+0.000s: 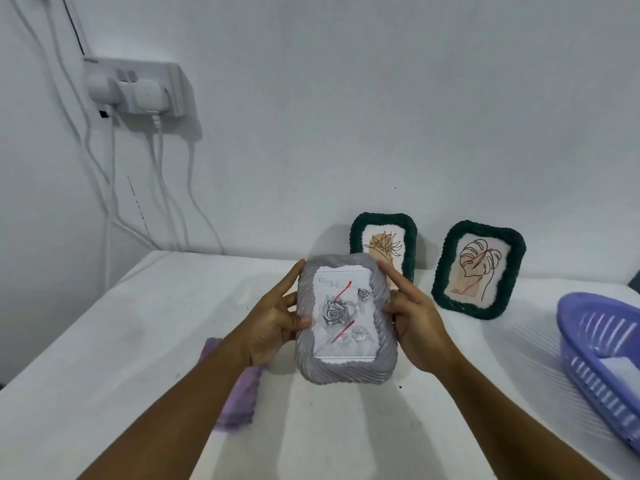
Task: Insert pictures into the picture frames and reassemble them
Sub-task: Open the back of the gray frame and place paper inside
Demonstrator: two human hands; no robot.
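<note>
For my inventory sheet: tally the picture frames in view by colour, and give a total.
Grey frame, held upright above the table by left hand and right hand: 1
Dark green frames, leaning against the wall: 2
Total: 3

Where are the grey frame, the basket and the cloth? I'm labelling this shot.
grey frame (346, 370): head view, bottom border.
basket (588, 341): head view, slatted near wall.
cloth (242, 400): head view, part below the left forearm.

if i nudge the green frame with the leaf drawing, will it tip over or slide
The leaf frame probably tips rather than slides: it stands nearly upright on its narrow bottom edge, tilted back near the wall. It looks light, so a small push may topple it. Its ridged rim should grip well.
</note>
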